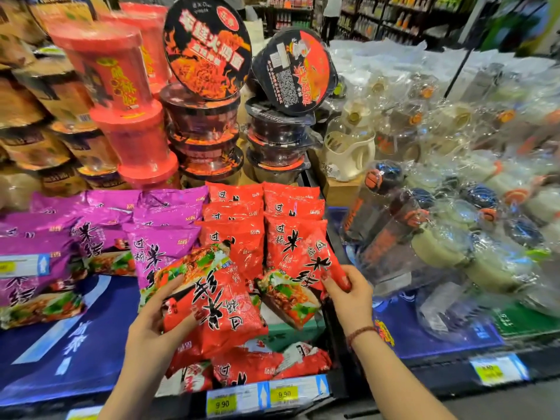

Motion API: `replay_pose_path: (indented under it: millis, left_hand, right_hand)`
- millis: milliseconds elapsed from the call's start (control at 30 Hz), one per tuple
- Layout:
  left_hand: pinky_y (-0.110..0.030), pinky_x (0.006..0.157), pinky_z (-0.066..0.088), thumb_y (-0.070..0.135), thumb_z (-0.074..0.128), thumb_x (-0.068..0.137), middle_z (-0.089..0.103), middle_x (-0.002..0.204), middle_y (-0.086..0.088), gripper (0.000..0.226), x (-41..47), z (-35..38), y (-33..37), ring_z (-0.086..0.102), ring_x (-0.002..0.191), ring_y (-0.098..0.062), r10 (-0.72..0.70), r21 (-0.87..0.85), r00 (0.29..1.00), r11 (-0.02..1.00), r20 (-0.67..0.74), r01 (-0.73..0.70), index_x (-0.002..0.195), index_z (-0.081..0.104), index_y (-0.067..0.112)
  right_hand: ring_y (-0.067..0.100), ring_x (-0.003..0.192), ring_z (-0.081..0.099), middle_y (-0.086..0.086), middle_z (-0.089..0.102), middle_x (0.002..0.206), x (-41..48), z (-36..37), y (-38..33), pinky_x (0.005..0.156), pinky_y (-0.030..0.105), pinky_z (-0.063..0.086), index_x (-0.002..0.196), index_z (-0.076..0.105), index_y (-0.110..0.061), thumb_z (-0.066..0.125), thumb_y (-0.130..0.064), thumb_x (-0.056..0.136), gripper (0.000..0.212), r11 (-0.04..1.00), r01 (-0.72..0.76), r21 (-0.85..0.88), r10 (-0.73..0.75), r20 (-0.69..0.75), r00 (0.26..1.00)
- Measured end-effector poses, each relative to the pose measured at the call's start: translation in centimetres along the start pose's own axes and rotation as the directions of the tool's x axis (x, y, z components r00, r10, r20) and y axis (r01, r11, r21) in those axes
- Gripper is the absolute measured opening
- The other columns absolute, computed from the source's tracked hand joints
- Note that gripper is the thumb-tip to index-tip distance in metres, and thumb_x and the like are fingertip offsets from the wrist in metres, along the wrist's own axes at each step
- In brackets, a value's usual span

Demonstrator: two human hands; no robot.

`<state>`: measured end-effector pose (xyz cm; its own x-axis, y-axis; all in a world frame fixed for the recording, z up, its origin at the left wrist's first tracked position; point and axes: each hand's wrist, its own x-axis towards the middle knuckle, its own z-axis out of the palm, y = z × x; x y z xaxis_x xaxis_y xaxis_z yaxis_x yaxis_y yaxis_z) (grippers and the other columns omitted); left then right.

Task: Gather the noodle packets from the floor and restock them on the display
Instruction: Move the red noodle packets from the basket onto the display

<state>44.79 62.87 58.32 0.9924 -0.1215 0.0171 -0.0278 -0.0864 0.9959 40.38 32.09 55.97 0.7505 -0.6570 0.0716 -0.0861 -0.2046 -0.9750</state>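
A glossy, crinkled red noodle packet (218, 310), flat & rectangular, is gripped by the left hand (154, 325) above the blue display shelf (91, 344). A 2nd red packet (297, 268) is pinched at its corner by the right hand (348, 295), leant on upright red rows (233, 234) beside purple packs (163, 244).

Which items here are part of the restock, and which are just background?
Job: left hand holding upside-down red packet; right hand pinching second red packet; red packet stacks; loose red packets at shelf front.
Background: purple packets; black bowls; red tubs; wrapped bottles; price tags.
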Motion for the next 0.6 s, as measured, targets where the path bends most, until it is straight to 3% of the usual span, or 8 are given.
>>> replay_pose_path:
  millis: [100, 200, 300, 433, 500, 600]
  left_hand:
    - [-0.052, 0.092, 0.052, 0.004, 0.082, 0.072, 0.062, 0.130, 0.008, 0.066, 0.2, 0.0, -0.3, 0.061, 0.117, -0.018, -0.044, -0.041, 0.999, 0.998, 0.007, 0.044, 0.123, 0.063, 0.041]
    - [-0.051, 0.091, 0.053, -0.004, 0.080, 0.073, 0.062, 0.129, 0.012, 0.067, 0.3, 0.2, -0.1, 0.062, 0.114, -0.015, -0.037, -0.038, 0.999, 0.999, 0.006, 0.038, 0.120, 0.065, 0.042]
    - [-0.042, 0.082, 0.058, -0.003, 0.081, 0.069, 0.060, 0.132, 0.012, 0.068, 0.3, 0.4, 0.2, 0.064, 0.110, -0.011, -0.051, -0.058, 0.999, 0.997, 0.014, 0.052, 0.119, 0.065, 0.041]
    - [-0.037, 0.082, 0.058, -0.009, 0.077, 0.074, 0.060, 0.129, 0.018, 0.067, 0.4, 0.7, 0.4, 0.062, 0.110, -0.005, -0.044, -0.038, 0.999, 0.998, 0.014, 0.045, 0.117, 0.066, 0.042]
    - [-0.032, 0.082, 0.057, -0.007, 0.078, 0.074, 0.061, 0.126, 0.021, 0.067, 0.4, 0.8, 0.5, 0.062, 0.109, -0.004, -0.047, -0.028, 0.999, 0.998, 0.021, 0.048, 0.117, 0.065, 0.042]
    - [-0.042, 0.093, 0.053, 0.001, 0.080, 0.075, 0.061, 0.124, 0.027, 0.066, 0.6, 1.0, 0.4, 0.060, 0.113, -0.003, -0.051, 0.031, 0.999, 0.998, 0.015, 0.050, 0.120, 0.063, 0.046]
  right_hand:
    - [-0.002, 0.054, 0.049, -0.013, 0.055, 0.056, 2.7, -1.2, -2.3, 0.057, 0.013, 0.042, 0.076, 0.062, -0.016, 0.070, 0.003, 0.083, 0.021, 0.992, 0.123, -0.025, -0.117, 0.189, 0.975]
    - [-0.006, 0.053, 0.051, -0.009, 0.055, 0.061, 5.1, -1.4, -4.9, 0.058, 0.009, 0.042, 0.079, 0.059, -0.006, 0.065, 0.013, 0.081, 0.020, 0.972, 0.224, -0.073, -0.174, 0.418, 0.892]
    - [-0.006, 0.060, 0.054, -0.003, 0.057, 0.070, 6.9, -1.3, -6.6, 0.062, 0.013, 0.045, 0.078, 0.058, -0.006, 0.066, 0.011, 0.081, 0.019, 0.951, 0.259, -0.168, -0.118, 0.580, 0.806]
    - [0.006, 0.067, 0.061, 0.000, 0.062, 0.076, 8.6, -1.9, -7.3, 0.066, 0.024, 0.052, 0.079, 0.063, -0.011, 0.068, 0.007, 0.081, 0.020, 0.941, 0.243, -0.237, -0.022, 0.671, 0.741]
    - [0.004, 0.066, 0.062, -0.002, 0.062, 0.077, 8.9, -1.7, -6.8, 0.066, 0.028, 0.053, 0.079, 0.064, -0.015, 0.069, 0.006, 0.081, 0.021, 0.935, 0.238, -0.261, 0.008, 0.689, 0.725]
    - [0.007, 0.072, 0.062, -0.003, 0.063, 0.085, 7.8, 0.2, -4.7, 0.071, 0.033, 0.052, 0.083, 0.062, -0.025, 0.072, 0.002, 0.080, 0.029, 0.918, 0.274, -0.287, -0.022, 0.653, 0.757]
